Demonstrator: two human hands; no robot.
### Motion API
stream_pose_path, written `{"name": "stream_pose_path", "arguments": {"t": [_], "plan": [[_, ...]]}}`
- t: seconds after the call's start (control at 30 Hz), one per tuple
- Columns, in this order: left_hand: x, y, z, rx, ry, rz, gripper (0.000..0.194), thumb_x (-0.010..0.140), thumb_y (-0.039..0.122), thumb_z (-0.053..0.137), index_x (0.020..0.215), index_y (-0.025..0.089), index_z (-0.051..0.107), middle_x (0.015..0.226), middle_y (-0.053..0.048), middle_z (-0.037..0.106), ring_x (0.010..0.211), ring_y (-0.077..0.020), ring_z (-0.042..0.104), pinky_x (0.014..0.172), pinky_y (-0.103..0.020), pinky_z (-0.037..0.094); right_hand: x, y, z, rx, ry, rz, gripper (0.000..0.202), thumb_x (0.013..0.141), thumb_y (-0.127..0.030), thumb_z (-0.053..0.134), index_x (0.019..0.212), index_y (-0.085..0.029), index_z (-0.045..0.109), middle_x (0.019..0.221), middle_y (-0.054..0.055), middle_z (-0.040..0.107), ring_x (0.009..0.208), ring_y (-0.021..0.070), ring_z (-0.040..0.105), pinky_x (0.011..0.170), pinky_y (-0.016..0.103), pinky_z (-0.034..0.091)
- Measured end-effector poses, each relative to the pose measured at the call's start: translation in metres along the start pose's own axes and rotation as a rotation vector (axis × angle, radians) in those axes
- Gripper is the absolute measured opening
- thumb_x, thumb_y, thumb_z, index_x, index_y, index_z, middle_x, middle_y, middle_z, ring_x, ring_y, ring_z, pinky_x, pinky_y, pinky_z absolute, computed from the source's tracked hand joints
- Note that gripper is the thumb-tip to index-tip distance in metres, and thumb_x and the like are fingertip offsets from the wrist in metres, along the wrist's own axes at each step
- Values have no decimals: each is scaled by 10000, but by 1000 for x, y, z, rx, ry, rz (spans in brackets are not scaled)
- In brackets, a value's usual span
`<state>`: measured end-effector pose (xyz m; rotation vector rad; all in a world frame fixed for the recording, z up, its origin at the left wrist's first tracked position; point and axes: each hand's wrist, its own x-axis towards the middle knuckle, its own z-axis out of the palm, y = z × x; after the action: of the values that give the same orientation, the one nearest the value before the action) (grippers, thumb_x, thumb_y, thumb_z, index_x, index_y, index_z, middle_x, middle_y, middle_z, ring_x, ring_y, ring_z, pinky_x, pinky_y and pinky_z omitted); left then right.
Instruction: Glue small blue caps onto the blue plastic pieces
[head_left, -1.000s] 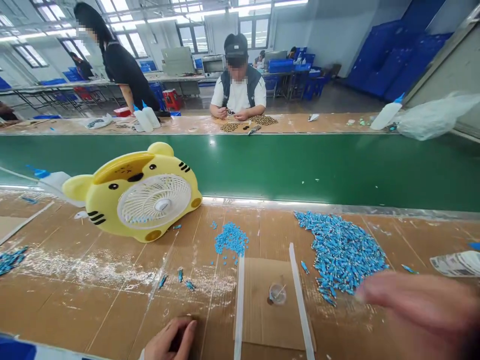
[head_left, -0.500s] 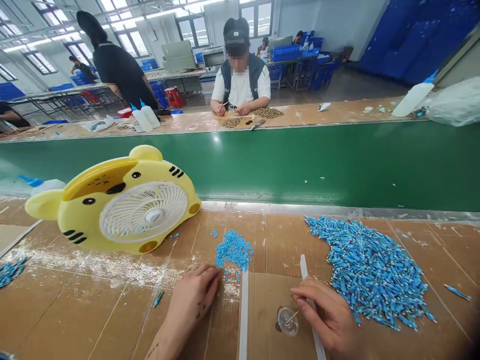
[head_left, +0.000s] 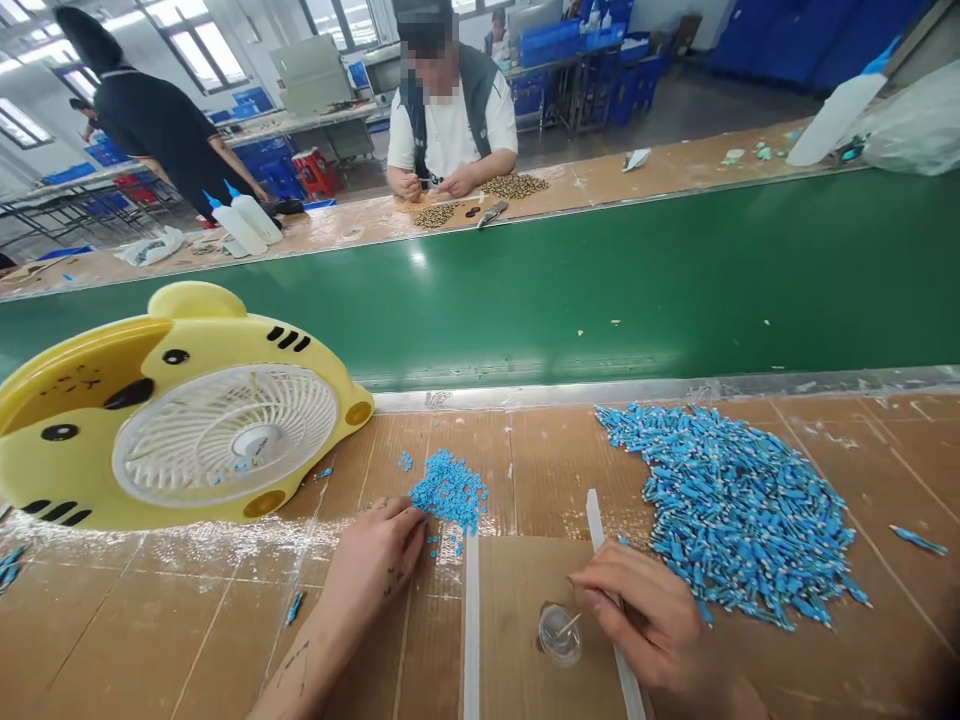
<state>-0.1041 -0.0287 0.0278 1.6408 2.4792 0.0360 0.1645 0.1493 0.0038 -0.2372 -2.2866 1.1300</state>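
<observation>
My left hand [head_left: 377,555] rests on the cardboard with fingers curled together, their tips at the left edge of a pile of small blue beads [head_left: 452,488]. Whatever its fingertips hold, if anything, is hidden. My right hand [head_left: 646,612] hovers over a brown cardboard sheet [head_left: 517,580], thumb and forefinger pinched; I cannot make out anything between them. Just left of its fingertips sits a small clear plastic cup [head_left: 559,645]. In it leans a thin wooden stick [head_left: 568,626], its end close to my right thumb but apparently apart from it.
Beyond my right hand spreads a big heap of blue pen-shaped pieces [head_left: 739,515]. A yellow animal-faced fan [head_left: 187,420] stands at left. A green conveyor belt [head_left: 600,280] crosses ahead. Behind it a co-worker [head_left: 450,120] sits with small gold pieces [head_left: 514,187]; squeeze bottles [head_left: 238,225] stand nearby.
The whole view has tilted and shifted. My left fingertips have come up against the edge of the bead pile. My right hand stays beside the cup, still pinched.
</observation>
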Motion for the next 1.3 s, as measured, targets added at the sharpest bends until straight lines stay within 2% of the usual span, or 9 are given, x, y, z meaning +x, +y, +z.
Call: {"name": "stream_pose_path", "arguments": {"t": [0.13, 0.33, 0.57, 0.77, 0.97, 1.1, 1.2, 1.3], "plan": [[6, 0, -5, 87, -94, 23, 272, 951, 226, 416, 796, 206, 639, 844, -60, 656, 813, -212, 615, 706, -317, 440, -4, 2, 0, 26, -21, 41, 153, 888, -112, 526, 978, -173, 634, 722, 25, 600, 672, 143, 543, 632, 280, 436], [11, 4, -15, 159, -176, 67, 268, 945, 230, 414, 778, 212, 623, 808, -54, 649, 803, -236, 605, 657, -323, 409, -3, 2, -2, 31, -23, 69, 143, 890, -119, 531, 964, -179, 637, 731, 19, 612, 675, 139, 546, 694, 293, 452], [20, 18, -21, 174, -231, 58, 232, 863, 109, 446, 729, 193, 616, 790, -85, 646, 761, -253, 625, 598, -309, 403, 1, -1, -2, 22, -2, 55, 128, 893, -132, 534, 943, -177, 643, 688, 5, 602, 645, 129, 534, 661, 275, 432], [32, 26, -25, 227, -342, 76, 219, 790, 75, 460, 714, 174, 640, 769, -124, 667, 704, -292, 651, 545, -322, 382, 6, -5, -3, 26, 7, 50, 138, 894, -133, 524, 900, -164, 658, 668, 7, 602, 627, 120, 536, 635, 261, 427], [40, 24, -29, 215, -347, 85, 215, 708, 52, 467, 611, 186, 603, 644, -97, 637, 577, -251, 620, 513, -299, 309, 2, -1, -3, 70, -110, 127, 122, 898, -175, 546, 910, -164, 666, 728, 23, 612, 700, 136, 550, 651, 267, 424], [42, 23, -28, 191, -335, 76, 195, 738, 106, 477, 606, 192, 593, 651, -90, 641, 566, -229, 611, 513, -287, 294, 1, 1, -5, 86, -186, 165, 124, 879, -253, 610, 930, -160, 676, 789, 38, 636, 744, 145, 564, 664, 267, 440], [39, 19, -27, 165, -314, 65, 205, 771, 153, 468, 608, 201, 582, 659, -84, 636, 558, -220, 594, 521, -287, 295, 2, 0, -7, 71, -219, 176, 165, 862, -316, 654, 898, -158, 686, 753, 30, 634, 714, 138, 559, 647, 261, 436], [33, 12, -33, 120, -282, 41, 233, 815, 209, 455, 620, 215, 583, 654, -62, 630, 577, -218, 583, 535, -290, 296, 3, 0, -6, 84, -245, 162, 167, 876, -316, 650, 833, -162, 697, 710, 22, 647, 695, 130, 562, 650, 256, 434]]}}
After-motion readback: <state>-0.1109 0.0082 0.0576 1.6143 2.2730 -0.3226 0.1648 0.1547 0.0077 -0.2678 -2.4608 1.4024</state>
